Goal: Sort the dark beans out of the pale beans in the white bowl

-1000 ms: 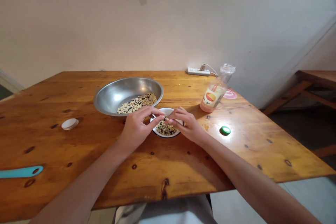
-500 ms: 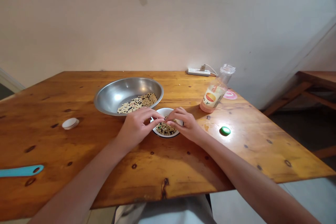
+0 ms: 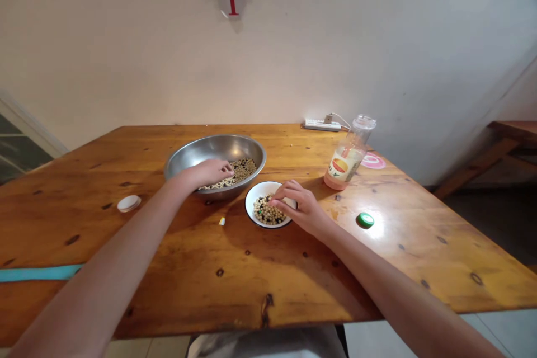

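Note:
My left hand (image 3: 213, 173) reaches over the near rim of a wide steel basin (image 3: 197, 151), its fingers curled together above the beans. Pale yellow beans (image 3: 245, 168) mixed with dark ones lie on the basin's right side. Whatever is between those fingers is too small to tell. At the right rim of a small white bowl (image 3: 250, 201) with a dark edge, my right hand (image 3: 297, 206) has thumb and fingertips pinched together. Similar pale and dark beans (image 3: 266, 211), with a small green bit among them, fill the bowl's bottom. What the right fingertips hold is hidden.
An open glass bottle (image 3: 346, 159) with a little pinkish liquid stands right of the bowl. A green cap (image 3: 365, 220), a white lid (image 3: 128, 203), a small white-yellow piece (image 3: 222, 221) and a blue handle (image 3: 37, 273) lie on the wooden table (image 3: 184, 285). A power strip (image 3: 322, 125) sits behind.
My left hand has left the white bowl and moved up and left over the steel basin. My right hand stays at the bowl, slightly farther right. The view has tilted up a little.

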Demonstrator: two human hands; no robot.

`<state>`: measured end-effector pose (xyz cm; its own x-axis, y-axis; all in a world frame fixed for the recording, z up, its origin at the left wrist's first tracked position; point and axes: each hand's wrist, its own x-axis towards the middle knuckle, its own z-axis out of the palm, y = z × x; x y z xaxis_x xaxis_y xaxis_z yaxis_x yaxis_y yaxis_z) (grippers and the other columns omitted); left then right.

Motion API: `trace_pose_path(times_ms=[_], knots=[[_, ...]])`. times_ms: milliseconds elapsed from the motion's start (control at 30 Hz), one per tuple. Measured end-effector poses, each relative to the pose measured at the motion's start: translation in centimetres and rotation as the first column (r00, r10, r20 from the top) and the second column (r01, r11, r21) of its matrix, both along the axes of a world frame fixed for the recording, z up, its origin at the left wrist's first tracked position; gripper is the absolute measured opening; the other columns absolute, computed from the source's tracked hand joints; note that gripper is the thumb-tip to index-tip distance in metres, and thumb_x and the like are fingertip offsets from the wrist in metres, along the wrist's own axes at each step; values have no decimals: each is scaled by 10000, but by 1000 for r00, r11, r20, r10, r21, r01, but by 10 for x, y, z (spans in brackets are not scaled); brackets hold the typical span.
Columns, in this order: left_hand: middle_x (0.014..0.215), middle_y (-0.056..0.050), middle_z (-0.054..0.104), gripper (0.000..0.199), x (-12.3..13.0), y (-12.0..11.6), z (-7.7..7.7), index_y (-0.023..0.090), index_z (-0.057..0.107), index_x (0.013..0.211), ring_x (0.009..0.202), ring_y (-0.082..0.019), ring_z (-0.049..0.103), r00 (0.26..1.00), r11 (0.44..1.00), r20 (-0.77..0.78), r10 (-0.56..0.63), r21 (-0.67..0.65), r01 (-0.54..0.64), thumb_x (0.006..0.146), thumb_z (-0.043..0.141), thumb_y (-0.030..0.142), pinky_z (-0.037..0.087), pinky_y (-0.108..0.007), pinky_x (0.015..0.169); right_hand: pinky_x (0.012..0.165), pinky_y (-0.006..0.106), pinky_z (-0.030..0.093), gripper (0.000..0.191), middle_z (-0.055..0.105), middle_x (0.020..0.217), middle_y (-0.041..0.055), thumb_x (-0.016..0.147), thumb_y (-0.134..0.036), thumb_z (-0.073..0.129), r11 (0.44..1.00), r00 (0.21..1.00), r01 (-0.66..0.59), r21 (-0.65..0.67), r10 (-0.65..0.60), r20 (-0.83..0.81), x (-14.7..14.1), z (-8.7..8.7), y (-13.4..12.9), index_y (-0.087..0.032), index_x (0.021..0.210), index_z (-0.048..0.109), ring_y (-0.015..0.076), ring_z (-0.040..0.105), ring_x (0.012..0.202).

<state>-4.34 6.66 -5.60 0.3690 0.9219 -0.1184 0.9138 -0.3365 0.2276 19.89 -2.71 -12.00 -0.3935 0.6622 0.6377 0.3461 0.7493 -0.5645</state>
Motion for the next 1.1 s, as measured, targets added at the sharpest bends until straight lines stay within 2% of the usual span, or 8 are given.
trace_pose_path(times_ms=[67, 167, 367, 600, 700, 933, 1100], knots=[[970, -83, 705, 335, 1, 5, -3, 184, 670, 885, 843, -233, 632, 998, 991, -27, -53, -126, 49, 727, 512, 433, 460, -281, 715, 741, 309, 435, 153, 637, 779, 51, 875, -281, 559, 1000, 1000, -2, -8, 2, 1, 0, 0, 0, -185, 795, 648, 165, 551, 776], [989, -42, 697, 309, 8, -3, -2, 218, 662, 878, 878, -215, 616, 992, 964, -16, -122, -238, 114, 741, 479, 426, 448, -262, 738, 738, 312, 434, 167, 634, 779, 51, 876, -303, 555, 1000, 1000, 1, -16, -1, 6, 0, 0, 0, -192, 796, 651, 169, 547, 780], [993, -23, 668, 287, 16, -18, 11, 213, 633, 876, 925, -199, 577, 981, 934, 35, -193, -298, 195, 770, 417, 369, 424, -245, 771, 745, 316, 429, 178, 635, 774, 48, 881, -310, 547, 1000, 1000, 1, -7, -1, 1, 0, -1, 0, -191, 791, 643, 164, 557, 760], [1037, -46, 643, 319, 9, -10, 11, 212, 604, 976, 899, -184, 576, 972, 941, 115, -207, -250, 230, 800, 420, 403, 435, -237, 715, 734, 313, 439, 192, 630, 774, 50, 886, -328, 534, 1000, 1000, 11, -15, -11, 19, 1, -1, 1, -197, 797, 641, 168, 553, 766], [1051, -49, 654, 305, 6, -7, 10, 213, 614, 976, 906, -181, 593, 970, 950, 147, -194, -217, 223, 803, 442, 396, 440, -243, 743, 736, 311, 439, 177, 628, 774, 50, 883, -310, 540, 1000, 1000, 16, -10, -16, 13, 1, -1, 1, -193, 796, 640, 167, 551, 768], [1076, -42, 689, 284, 8, -17, 15, 226, 646, 964, 995, -213, 604, 979, 988, 164, -121, -71, 134, 817, 453, 374, 421, -293, 838, 725, 306, 446, 191, 629, 770, 57, 883, -318, 538, 1000, 1000, 21, -1, -21, 10, 0, 0, 0, -185, 790, 639, 167, 555, 762], [1002, -20, 725, 279, 11, -23, 15, 237, 690, 927, 908, -203, 644, 974, 995, 208, -92, 52, 82, 802, 494, 389, 447, -274, 779, 731, 311, 449, 246, 628, 769, 58, 892, -364, 512, 1000, 1000, 27, -10, -27, 8, 0, 1, -1, -185, 781, 640, 167, 553, 760]])
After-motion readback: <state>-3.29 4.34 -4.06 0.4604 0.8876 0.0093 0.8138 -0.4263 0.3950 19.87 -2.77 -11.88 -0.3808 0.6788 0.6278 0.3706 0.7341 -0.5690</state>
